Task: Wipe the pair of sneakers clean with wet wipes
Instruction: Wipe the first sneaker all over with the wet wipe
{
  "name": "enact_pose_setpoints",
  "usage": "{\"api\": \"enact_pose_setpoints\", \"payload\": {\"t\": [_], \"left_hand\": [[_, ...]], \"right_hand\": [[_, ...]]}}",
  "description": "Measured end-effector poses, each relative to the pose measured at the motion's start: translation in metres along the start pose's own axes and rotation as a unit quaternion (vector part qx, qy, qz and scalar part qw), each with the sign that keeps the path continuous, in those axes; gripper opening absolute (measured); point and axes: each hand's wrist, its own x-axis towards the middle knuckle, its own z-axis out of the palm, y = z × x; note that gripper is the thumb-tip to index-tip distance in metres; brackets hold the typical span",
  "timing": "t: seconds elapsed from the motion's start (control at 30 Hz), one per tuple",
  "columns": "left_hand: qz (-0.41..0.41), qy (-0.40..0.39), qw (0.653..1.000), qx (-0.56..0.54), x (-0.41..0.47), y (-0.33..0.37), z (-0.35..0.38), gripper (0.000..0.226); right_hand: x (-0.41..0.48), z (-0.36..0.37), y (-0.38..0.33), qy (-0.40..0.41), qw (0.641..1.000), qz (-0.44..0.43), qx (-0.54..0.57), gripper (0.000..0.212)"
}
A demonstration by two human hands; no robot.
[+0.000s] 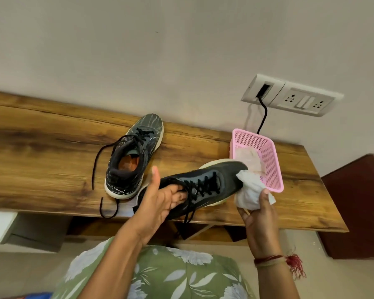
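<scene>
Two dark grey sneakers with black laces and pale soles are in view. One sneaker (132, 156) stands upright on the wooden shelf (41, 147), its toe towards the wall and its laces trailing loose. My left hand (160, 201) grips the second sneaker (205, 184) at its opening, fingers inside, and holds it tilted above the shelf's front edge with the toe pointing right. My right hand (259, 221) grips a crumpled white wet wipe (248, 190), which touches the toe side of the held sneaker.
A pink perforated plastic basket (270, 160) sits on the shelf just behind the held sneaker's toe, with crumpled wipes inside. A wall socket panel (294, 98) with a black cable hangs above it. A dark red cabinet (358, 203) stands at the right.
</scene>
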Motion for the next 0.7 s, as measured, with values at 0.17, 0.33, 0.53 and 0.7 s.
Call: {"api": "enact_pose_setpoints", "payload": {"t": [0.17,0.33,0.53,0.7], "left_hand": [[0.036,-0.054,0.997,-0.035,0.003,-0.002,-0.004,0.118],[0.070,-0.054,0.994,-0.066,0.000,0.004,0.003,0.101],[0.079,-0.064,0.967,-0.235,0.000,-0.003,-0.006,0.105],[0.075,-0.050,0.972,-0.218,0.001,-0.002,-0.003,0.098]], "right_hand": [[0.001,0.004,-0.021,-0.026,0.997,-0.044,0.052,0.043],[0.007,0.005,-0.047,-0.065,0.993,-0.039,0.096,0.041],[0.041,0.013,-0.100,-0.109,0.985,-0.079,0.105,0.044],[0.061,0.056,-0.122,-0.146,0.953,-0.198,-0.179,0.041]]}}
